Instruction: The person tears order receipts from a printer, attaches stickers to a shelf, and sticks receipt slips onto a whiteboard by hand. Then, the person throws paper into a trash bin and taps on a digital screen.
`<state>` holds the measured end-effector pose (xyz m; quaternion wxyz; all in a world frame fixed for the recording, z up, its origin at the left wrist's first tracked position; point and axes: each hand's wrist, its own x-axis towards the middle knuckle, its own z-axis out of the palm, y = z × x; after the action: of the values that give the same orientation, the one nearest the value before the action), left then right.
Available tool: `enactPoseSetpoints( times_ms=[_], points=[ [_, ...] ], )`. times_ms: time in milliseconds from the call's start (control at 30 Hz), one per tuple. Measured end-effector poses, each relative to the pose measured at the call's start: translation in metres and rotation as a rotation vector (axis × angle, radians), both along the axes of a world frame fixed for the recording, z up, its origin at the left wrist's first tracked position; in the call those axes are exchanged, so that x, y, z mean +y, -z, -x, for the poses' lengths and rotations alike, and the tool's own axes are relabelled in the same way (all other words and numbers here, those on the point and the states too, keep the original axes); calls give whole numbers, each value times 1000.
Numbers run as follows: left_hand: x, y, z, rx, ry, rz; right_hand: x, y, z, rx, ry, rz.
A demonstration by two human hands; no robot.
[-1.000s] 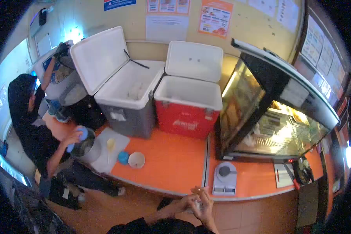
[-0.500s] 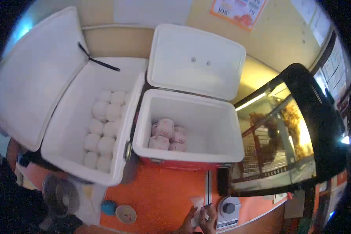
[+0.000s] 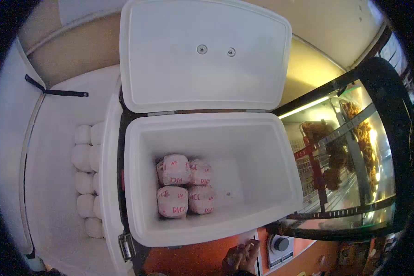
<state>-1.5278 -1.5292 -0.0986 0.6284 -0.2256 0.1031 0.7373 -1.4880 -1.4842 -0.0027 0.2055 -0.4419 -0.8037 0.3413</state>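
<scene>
Close together at the bottom edge, over the orange counter, are my left hand and my right hand. Both look closed, with bent fingers. Something pale shows at the fingers, but it is too small and blurred to name. Just beyond them stands an open cooler box with a white inside. Several round bundles in white paper with red "RICE" print are stacked at its left side. Neither hand touches the cooler or the bundles.
The raised cooler lid leans back. To the left, a larger open white cooler holds rows of plain white bundles. On the right stand a lit glass display case with fried food and a dial unit.
My view has moved closer to the middle cooler and turned, so the coolers look larger. My hands stay close together near the dial unit; the pale sheet between them shows less.
</scene>
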Motion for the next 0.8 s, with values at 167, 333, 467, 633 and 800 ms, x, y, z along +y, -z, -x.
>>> enactPoseSetpoints(
  times_ms=[167, 333, 467, 633, 800],
  points=[
    [-4, -15, -16, 81, -18, -21, -5, -7, -2, 75, -55, -135],
    [-11, -45, -43, 227, -67, -60, 2, -50, -32, 95, -124, -548],
    [-17, -75, -72, 354, -33, -101, -3, -100, -81, 235, -166, -407],
    [-6, -104, -148, 499, 209, -200, -19, -73, -192, 518, -64, -379],
    [22, -115, -297, 540, 747, -386, -44, -95, -354, 579, 195, -567]
  ],
)
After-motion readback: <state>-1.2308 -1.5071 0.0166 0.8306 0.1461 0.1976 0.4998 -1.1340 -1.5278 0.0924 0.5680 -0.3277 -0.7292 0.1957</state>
